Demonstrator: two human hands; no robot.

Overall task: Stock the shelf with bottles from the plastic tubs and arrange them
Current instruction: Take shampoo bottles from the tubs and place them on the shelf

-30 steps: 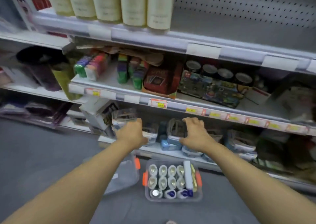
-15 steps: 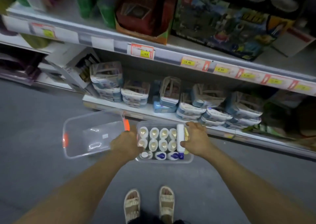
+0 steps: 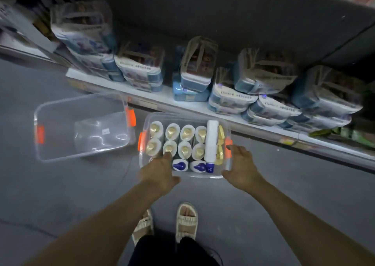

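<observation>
A clear plastic tub (image 3: 183, 116) with orange latches sits on the grey floor below me, packed with upright white bottles with gold caps (image 3: 187, 133). Two blue-capped bottles (image 3: 199, 166) stand at its near edge, and one white bottle (image 3: 211, 142) lies flat along the right side. My left hand (image 3: 160, 171) reaches over the tub's near left corner, its forefinger touching a gold cap. My right hand (image 3: 240, 168) hovers with spread fingers at the tub's right rim by the orange latch, holding nothing.
An empty clear tub (image 3: 81, 127) lies to the left on the floor. The bottom shelf (image 3: 162, 101) behind carries stacked wrapped blue-and-white packs (image 3: 195, 71). My sandalled feet (image 3: 185, 222) stand just behind the full tub.
My view has tilted down from the shelves to the floor. Both hands dropped from the bottom shelf to the full tub, and now spread over its near edge.
</observation>
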